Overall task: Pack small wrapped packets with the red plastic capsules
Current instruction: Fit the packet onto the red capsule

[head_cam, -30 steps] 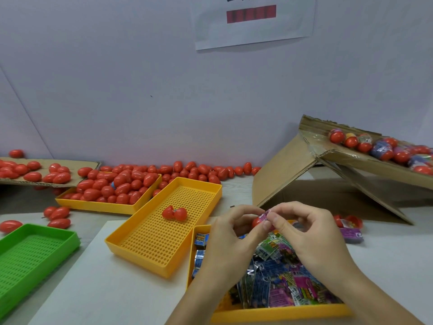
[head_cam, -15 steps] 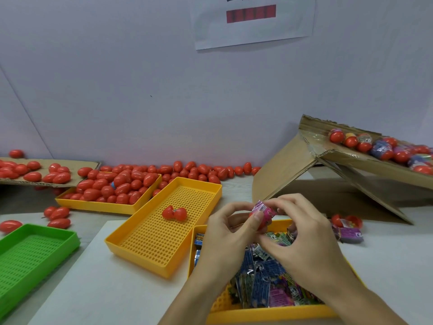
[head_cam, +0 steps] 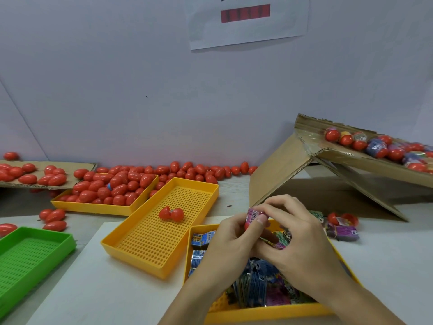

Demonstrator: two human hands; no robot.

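Pink wrapped packet (head_cam: 251, 215) now sits pushed further into the red plastic capsule half (head_cam: 247, 225), pinched by both the left hand (head_cam: 230, 242) and right hand (head_cam: 302, 240) above the yellow tray of packets (head_cam: 269, 313), closer together than a moment ago; closing comes next.

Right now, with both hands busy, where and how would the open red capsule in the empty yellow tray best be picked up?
The open red capsule lies alone on the perforated floor of the yellow tray, its two halves spread side by side. Probably best to come straight down from above and pinch one half across its rounded sides; the tray walls stand well clear, so nothing blocks the fingers.
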